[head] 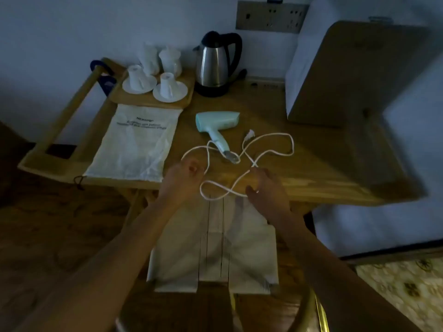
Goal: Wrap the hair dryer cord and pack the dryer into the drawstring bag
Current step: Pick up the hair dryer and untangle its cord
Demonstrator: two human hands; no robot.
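Head view: both hands (184, 174) (265, 185) grip the cord (271, 135); drawstring bag (136, 144) lies flat.

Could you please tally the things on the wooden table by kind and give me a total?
Hair dryer with cord: 1
Drawstring bag: 1
Kettle: 1
Tray: 1
Upturned cups on saucers: 2
Wrapped cups behind them: 2
Total: 8

Bag's print (141, 124) blurred — socket panel (271, 16) edge-cut.
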